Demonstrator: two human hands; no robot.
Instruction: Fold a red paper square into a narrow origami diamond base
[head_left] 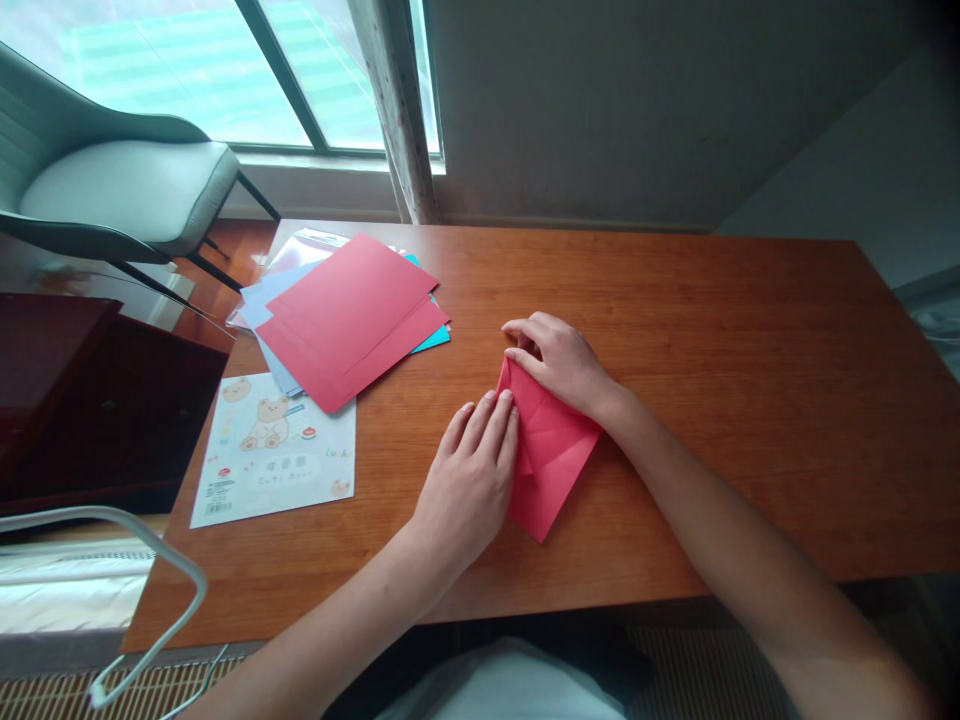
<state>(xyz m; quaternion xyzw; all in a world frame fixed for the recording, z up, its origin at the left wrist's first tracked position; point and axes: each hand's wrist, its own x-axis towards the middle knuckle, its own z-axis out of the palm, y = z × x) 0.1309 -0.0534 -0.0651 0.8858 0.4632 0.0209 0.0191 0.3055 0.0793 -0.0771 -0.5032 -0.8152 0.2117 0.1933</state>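
Observation:
A creased, partly folded sheet of red paper point(559, 455) lies on the wooden table point(712, 400) in front of me. My left hand point(476, 460) presses flat on the paper's left edge, its fingers stretched out side by side and pointing away from me. At the pointed far corner, my right hand point(555, 360) has its thumb and forefinger curled together round the tip. The palm of that hand covers part of the upper right edge.
Several red sheets point(352, 310) lie over blue and white ones at the table's far left. Below them is a white sheet with bear drawings point(281, 455). A chair point(127, 190) stands beyond the left corner, and a white curved tube point(187, 580) crosses the lower left.

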